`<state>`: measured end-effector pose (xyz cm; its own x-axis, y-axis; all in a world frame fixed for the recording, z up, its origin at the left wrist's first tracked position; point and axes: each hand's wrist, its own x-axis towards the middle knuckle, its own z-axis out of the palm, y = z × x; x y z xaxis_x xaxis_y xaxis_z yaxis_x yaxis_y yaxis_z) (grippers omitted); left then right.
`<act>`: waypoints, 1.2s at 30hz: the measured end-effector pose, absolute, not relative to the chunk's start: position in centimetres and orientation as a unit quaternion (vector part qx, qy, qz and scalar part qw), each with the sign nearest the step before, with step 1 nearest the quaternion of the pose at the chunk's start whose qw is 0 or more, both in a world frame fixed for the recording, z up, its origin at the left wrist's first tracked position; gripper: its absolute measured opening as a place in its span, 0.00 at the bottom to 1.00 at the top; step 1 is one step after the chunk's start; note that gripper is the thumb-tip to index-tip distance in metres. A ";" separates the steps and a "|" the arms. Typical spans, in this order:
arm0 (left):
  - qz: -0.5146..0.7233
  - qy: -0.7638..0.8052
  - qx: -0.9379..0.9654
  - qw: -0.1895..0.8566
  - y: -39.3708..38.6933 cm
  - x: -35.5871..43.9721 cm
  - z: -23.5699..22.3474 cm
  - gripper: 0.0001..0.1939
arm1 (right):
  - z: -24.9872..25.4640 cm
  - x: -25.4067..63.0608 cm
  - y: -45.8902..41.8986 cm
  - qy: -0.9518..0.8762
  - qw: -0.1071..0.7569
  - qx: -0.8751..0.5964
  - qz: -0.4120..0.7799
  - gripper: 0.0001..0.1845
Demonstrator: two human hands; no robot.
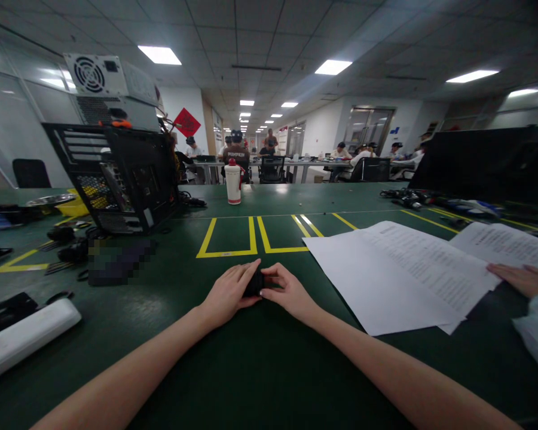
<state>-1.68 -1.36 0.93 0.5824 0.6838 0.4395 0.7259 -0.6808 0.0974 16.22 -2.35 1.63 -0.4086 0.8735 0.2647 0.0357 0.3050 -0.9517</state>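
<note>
Both my hands meet over the green tabletop (251, 370), around a small black object (253, 284). My left hand (231, 289) wraps its left side, with the thumb and fingers closed on it. From the right, my right hand (287, 289) pinches the object's edge between thumb and fingers. Most of the object is covered by my fingers, so I cannot make out its kind. Just beyond my hands, yellow tape (226, 254) marks boxes on the table.
Printed sheets (385, 280) lie to the right, with another person's hand (515, 279) on them. An open computer case (138, 179) stands back left, a white bottle (234, 185) at centre back. A white bar-shaped object (31, 337) lies at left, cables (406, 197) at back right.
</note>
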 end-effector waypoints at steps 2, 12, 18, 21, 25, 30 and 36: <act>-0.228 -0.398 -0.887 0.046 -1.4 -1.7 1.0 0.36 | 1.6 16.2 -2.2 -0.681 0.436 -0.331 0.487 0.12; -0.222 -0.410 -0.883 0.042 -1.0 -1.7 0.6 0.34 | 1.1 16.3 -1.7 -0.675 0.434 -0.334 0.495 0.15; -0.228 -0.408 -0.883 0.050 -1.0 -1.7 0.6 0.34 | 1.4 16.2 -1.9 -0.673 0.437 -0.334 0.495 0.11; -0.223 -0.413 -0.882 0.050 -1.1 -1.6 0.7 0.35 | 1.4 16.1 -1.7 -0.672 0.446 -0.351 0.475 0.12; -0.225 -0.413 -0.881 0.054 -1.1 -1.6 0.7 0.34 | 1.2 16.1 -1.7 -0.682 0.427 -0.353 0.476 0.14; -0.228 -0.412 -0.880 0.058 -1.1 -1.6 0.7 0.35 | 1.3 16.1 -2.0 -0.679 0.424 -0.333 0.498 0.16; -0.225 -0.420 -0.877 0.060 -1.2 -1.5 0.7 0.33 | 1.4 15.8 -1.9 -0.673 0.445 -0.344 0.480 0.11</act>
<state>-1.54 -1.18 0.69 0.5467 0.7090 0.4454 0.7632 -0.6408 0.0834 15.83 -1.87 1.41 -0.3678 0.8904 0.2682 0.0363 0.3019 -0.9526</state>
